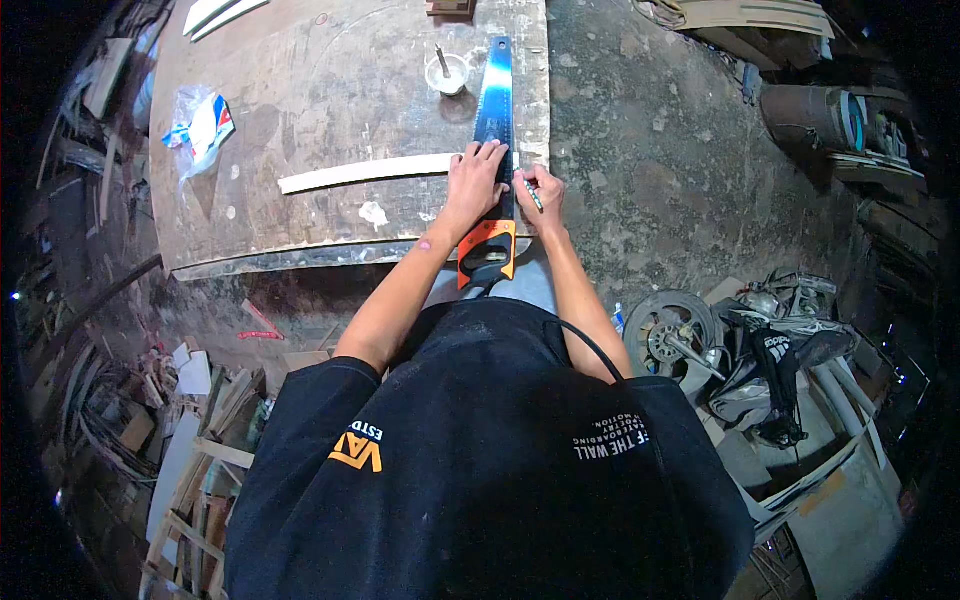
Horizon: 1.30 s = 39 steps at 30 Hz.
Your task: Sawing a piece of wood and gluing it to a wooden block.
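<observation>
My left hand (pixel 473 182) rests with spread, slightly bent fingers on the hand saw's blade (pixel 494 95) and the right part of a pale wooden strip (pixel 365 173). The saw lies lengthwise across the strip, its orange and black handle (pixel 487 255) at the table's near edge. Just right of the blade, my right hand (pixel 543 196) is closed on a slim pen or pencil (pixel 533 195), its tip hidden among the fingers or too small to make out. A white cup with a stick in it (pixel 447 75) stands left of the blade's upper part.
The worn table (pixel 330 100) holds a plastic bag (pixel 195 135), pale offcuts (pixel 215 15) and a wooden block (pixel 450 6). Wood scraps (pixel 200 460) lie at lower left. A motorbike (pixel 760 350) is at lower right, a drum and boards (pixel 820 130) at upper right, and stained floor (pixel 650 150) beside the table.
</observation>
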{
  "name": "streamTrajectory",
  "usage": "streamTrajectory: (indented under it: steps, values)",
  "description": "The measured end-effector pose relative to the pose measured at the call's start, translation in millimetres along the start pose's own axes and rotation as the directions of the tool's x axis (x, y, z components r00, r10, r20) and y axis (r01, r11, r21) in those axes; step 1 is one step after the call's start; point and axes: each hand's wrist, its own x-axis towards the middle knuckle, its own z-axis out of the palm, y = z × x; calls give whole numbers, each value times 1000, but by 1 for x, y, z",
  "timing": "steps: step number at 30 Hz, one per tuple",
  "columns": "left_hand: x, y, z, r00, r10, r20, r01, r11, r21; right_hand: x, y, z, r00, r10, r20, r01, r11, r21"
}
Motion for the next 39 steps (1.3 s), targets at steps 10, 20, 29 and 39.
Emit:
streamTrajectory:
  steps: [10,20,29,39]
  values:
    - [3,1,-1,999,20,-36,-20,1000,0,-6,10,-3,999,-11,49,12,1000,-17]
    - [0,0,-3,1000,6,-27,-6,1000,-9,10,1,1,982,147,-119,-143,989,43]
    - [1,3,-5,1000,-1,-11,1,1000,-1,12,18,12,986,159,-46,-152,980,130]
    - [-4,0,-4,998,12,-63,-11,1000,10,10,0,11,993,100,-65,-98,994,37]
